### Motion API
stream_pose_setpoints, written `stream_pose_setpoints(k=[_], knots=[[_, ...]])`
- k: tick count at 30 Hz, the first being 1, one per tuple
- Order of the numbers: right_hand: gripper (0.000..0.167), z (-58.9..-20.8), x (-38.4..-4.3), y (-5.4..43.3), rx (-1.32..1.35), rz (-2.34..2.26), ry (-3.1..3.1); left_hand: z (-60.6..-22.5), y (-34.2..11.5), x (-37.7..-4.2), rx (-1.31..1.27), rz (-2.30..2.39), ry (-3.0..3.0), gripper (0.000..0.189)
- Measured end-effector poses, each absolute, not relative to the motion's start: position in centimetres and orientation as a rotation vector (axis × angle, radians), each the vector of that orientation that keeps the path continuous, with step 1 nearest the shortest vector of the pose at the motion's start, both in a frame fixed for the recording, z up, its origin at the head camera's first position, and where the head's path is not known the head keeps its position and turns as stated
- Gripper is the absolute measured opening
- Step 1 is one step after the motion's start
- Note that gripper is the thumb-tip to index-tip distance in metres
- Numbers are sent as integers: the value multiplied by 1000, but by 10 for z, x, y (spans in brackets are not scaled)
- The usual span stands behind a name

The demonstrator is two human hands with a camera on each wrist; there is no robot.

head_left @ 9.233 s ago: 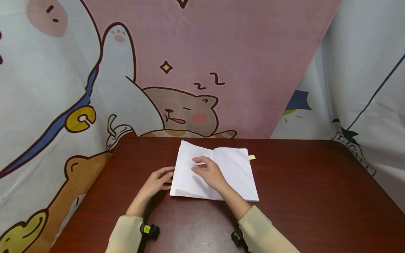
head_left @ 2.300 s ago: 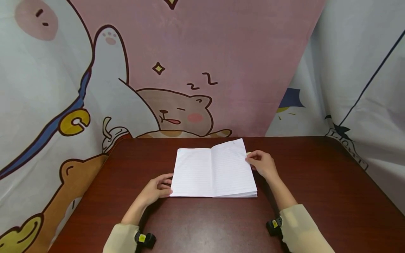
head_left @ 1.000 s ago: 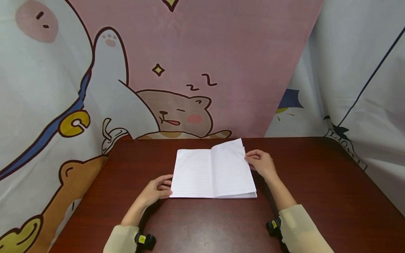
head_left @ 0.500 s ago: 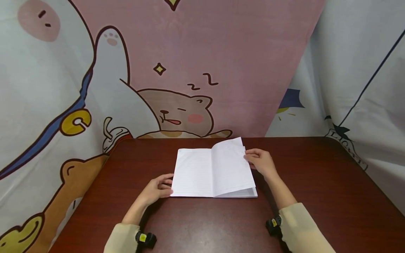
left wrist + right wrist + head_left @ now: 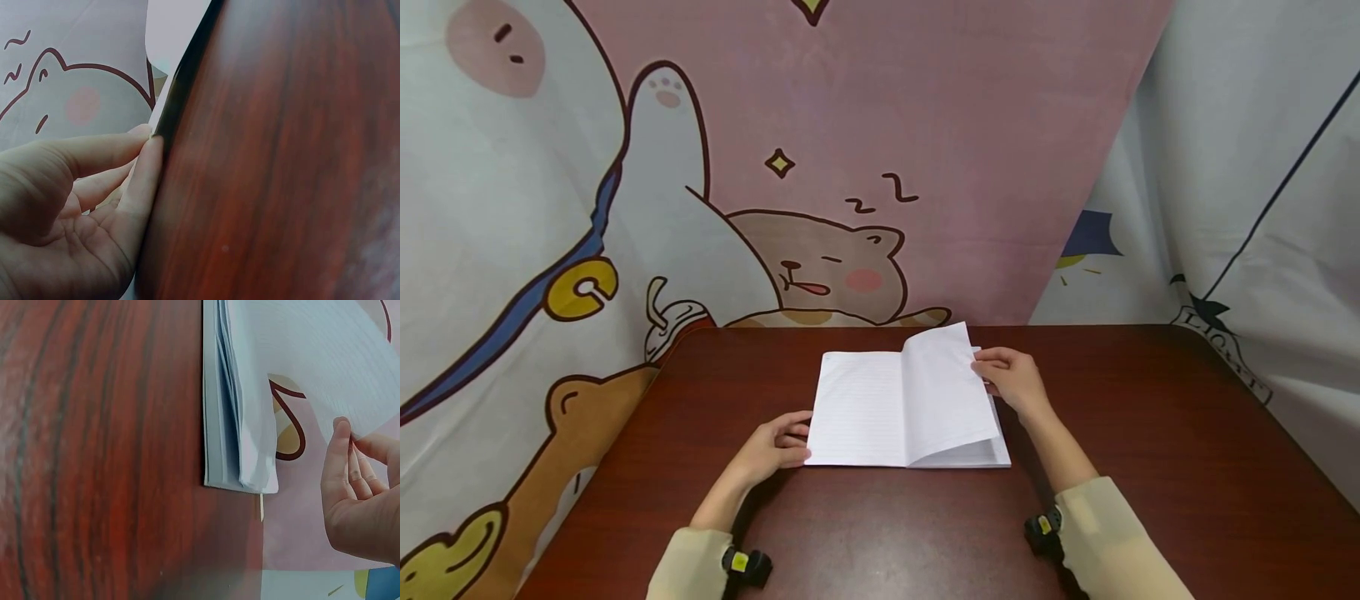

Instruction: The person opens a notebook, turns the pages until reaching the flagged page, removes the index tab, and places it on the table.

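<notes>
Notebook [image 5: 861,408]: lies open on the counter [image 5: 880,537], toward its far edge and between the 2 hands; the left side shows faint ruled lines.
Raised page [image 5: 947,396]: lifts from the notebook's right side in a bowed curve, its upper corner highest; more sheets lie beneath it.
Right hand [image 5: 1017,387]: at the raised page's outer edge, thumb and fingers clamped on the paper.
Left hand [image 5: 767,450]: at the notebook's left edge, fingers clamped on that edge, thumb near the lower left corner.
Tab [image 5: 261,507]: 1 narrow, pale strip sticks out from the notebook, seen from the right wrist.
Sleeves [image 5: 1120,542]: both pale yellow, ending above the wrists.
Wrist cameras [image 5: 751,567]: 2 small black units, 1 per arm, each with a yellow patch.
Counter finish: reddish-brown wood grain, with a glossy patch of light near the front.
Backdrop [image 5: 1000,125]: pink and white cloth behind the counter, printed with a sleeping bear [image 5: 842,250] and a yellow bell [image 5: 582,287].
</notes>
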State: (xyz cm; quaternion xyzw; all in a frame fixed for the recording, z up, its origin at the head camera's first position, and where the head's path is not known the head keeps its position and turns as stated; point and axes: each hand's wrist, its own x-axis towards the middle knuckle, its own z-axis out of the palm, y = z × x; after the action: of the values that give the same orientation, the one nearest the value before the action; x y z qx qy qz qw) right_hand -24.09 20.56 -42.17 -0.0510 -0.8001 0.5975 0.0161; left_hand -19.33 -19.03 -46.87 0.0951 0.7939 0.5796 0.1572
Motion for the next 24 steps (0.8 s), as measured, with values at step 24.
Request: stream_pose_setpoints(k=[24], knots=[[34, -425, -240, 184, -68, 2040, -2393, -469, -190, -192, 280, 1677, 2264, 61]])
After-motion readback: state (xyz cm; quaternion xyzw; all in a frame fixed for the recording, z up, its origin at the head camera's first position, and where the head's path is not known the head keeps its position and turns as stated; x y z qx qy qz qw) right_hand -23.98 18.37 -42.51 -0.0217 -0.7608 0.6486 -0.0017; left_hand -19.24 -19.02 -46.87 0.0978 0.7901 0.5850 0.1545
